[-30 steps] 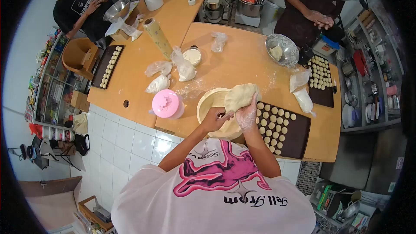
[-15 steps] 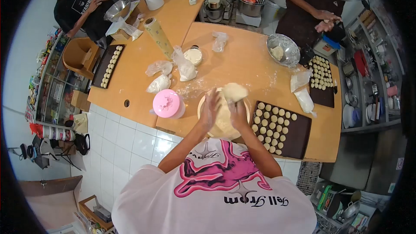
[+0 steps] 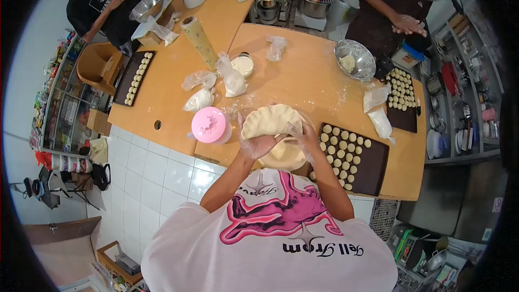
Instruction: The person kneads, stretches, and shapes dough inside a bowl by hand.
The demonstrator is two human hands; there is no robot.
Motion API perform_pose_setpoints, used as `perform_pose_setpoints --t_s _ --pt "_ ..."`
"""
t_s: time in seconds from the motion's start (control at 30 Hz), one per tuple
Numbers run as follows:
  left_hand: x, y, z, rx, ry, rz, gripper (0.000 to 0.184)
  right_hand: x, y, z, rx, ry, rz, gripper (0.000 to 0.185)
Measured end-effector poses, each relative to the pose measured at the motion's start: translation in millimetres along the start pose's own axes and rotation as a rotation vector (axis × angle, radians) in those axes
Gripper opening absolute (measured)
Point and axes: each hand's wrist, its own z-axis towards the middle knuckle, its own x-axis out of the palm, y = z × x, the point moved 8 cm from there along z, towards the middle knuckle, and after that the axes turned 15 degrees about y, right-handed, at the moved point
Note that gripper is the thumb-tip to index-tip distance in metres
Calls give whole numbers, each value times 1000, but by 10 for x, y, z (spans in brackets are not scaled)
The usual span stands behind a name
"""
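Observation:
A wide, flat, pale piece of dough [image 3: 272, 120] with a rippled edge is held up between my hands. My left hand [image 3: 253, 144] supports it from below at its left end. My right hand [image 3: 306, 139] grips its right side, with floury fingers curled over the lower edge. Under my hands stands a round, cream-coloured bowl [image 3: 268, 165] with more dough inside, partly hidden by the held piece and my wrists. Just right of the bowl, a dark baking tray [image 3: 373, 168] carries rows of small dough balls [image 3: 341, 154].
Left of the bowl are a pink-lidded container [image 3: 208, 125], bags of white powder [image 3: 233, 82] and a film roll [image 3: 199, 43]. A metal bowl [image 3: 368, 65] and another dough-ball tray [image 3: 403, 118] lie right. Two people [image 3: 385, 8] work across the table.
The dough was a smaller-looking lump in my right hand, with my left hand apart from it. Now it is spread broadside and both hands hold it. My left hand has moved down and under it.

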Motion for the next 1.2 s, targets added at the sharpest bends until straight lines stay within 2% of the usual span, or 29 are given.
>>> perform_pose_setpoints --t_s 0.1,0.2,0.3,0.4,0.5,0.6,0.63,0.7,0.73,0.83,0.93,1.03,1.13,1.2 --pt "-160 2 9 -41 -64 16 78 -45 -176 -83 107 17 124 30" --pt "-515 7 -26 -126 -179 205 76 -135 -249 -53 45 -22 111 28" --pt "-770 -4 -88 -48 -371 249 74 -226 -309 -39 2 -76 107 27" --pt "-859 129 -231 171 -561 -87 72 -291 -292 -27 -22 -109 15 26" --pt "-813 165 -244 209 -628 -180 63 -292 -299 -13 -37 -100 -9 24" --pt "-933 -5 -110 134 -580 157 52 -174 -258 -46 -69 -30 91 26" --pt "-760 -36 -18 133 -532 214 49 -103 -240 -55 -84 1 137 27" --pt "-432 -77 127 132 -433 326 42 2 -234 -50 -125 27 22 26" --pt "-521 -75 132 83 -407 394 50 37 -218 -55 -147 41 -37 26" --pt "-616 -148 111 174 -546 474 49 41 -195 -116 16 37 -372 27" --pt "-711 -215 -17 189 -836 591 47 46 -273 -116 17 44 -349 26" --pt "-846 -256 -22 230 -780 626 48 43 -288 -120 156 67 -526 26" --pt "-845 -290 -29 270 -809 651 49 79 -229 -141 138 77 -511 28" --pt "-847 -307 -4 279 -798 638 47 116 -130 -163 38 70 -495 30"
